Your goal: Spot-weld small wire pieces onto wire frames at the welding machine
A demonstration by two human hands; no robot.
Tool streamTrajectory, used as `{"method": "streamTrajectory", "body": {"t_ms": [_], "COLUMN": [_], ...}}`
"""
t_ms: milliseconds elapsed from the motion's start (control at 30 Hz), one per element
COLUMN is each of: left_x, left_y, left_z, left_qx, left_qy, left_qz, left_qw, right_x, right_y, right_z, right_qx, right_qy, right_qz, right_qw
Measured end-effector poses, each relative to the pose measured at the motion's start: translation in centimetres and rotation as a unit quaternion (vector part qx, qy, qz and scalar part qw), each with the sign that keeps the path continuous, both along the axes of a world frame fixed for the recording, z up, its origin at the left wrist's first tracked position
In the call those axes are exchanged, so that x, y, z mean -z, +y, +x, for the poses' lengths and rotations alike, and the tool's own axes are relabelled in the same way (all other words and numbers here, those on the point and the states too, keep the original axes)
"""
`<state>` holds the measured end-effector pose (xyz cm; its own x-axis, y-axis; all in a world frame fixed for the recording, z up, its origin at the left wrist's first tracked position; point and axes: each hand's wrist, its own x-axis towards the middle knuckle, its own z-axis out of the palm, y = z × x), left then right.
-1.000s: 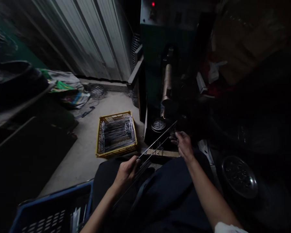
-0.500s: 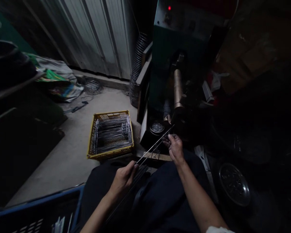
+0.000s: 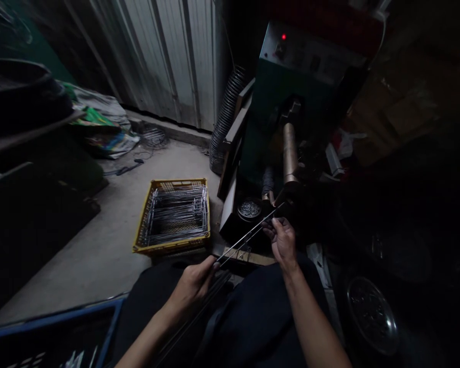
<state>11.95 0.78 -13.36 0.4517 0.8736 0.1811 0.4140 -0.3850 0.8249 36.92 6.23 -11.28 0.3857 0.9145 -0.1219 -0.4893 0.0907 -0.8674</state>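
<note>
My left hand (image 3: 194, 282), fingers closed, grips the near end of a thin metal wire piece (image 3: 240, 243), which shows as two long strands running forward and right. Its far end reaches the copper-coloured tips (image 3: 271, 198) of a green machine (image 3: 270, 97). Close to that end, my right hand (image 3: 282, 241) is pinched shut; what sits between its fingertips is too small and dark to make out. A round dish of small metal bits (image 3: 249, 208) stands just left of the tips. More dark wires (image 3: 199, 312) lie across my lap, under my left forearm.
A yellow crate (image 3: 171, 247) of bent wire frames stands on the floor at left. A blue crate (image 3: 113, 327) with metal pieces is at lower left. At right is a shiny round tray (image 3: 371, 314). A coiled spring-like hose (image 3: 227, 115) leans by the metal wall.
The view has shifted slightly, so the machine and crate sit a little lower in it. Both hands keep their hold, with the wire's far end still at the machine's tips.
</note>
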Motion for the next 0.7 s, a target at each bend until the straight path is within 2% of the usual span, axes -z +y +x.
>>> {"method": "streamTrajectory", "body": {"t_ms": [233, 700], "left_x": [-0.6, -2.4], "left_y": [1.1, 2.2], "left_z": [0.0, 0.5], "left_qx": [-0.007, -0.016], "left_qy": [-0.004, 0.005], "left_qz": [0.027, 0.002], "left_qw": [1.000, 1.000], "right_x": [-0.9, -1.2], "right_y": [0.6, 1.8], "right_z": [0.1, 0.4], "right_qx": [0.001, 0.000], "right_qy": [-0.003, -0.020], "right_qz": [0.003, 0.011], "right_qw": [1.000, 1.000]}}
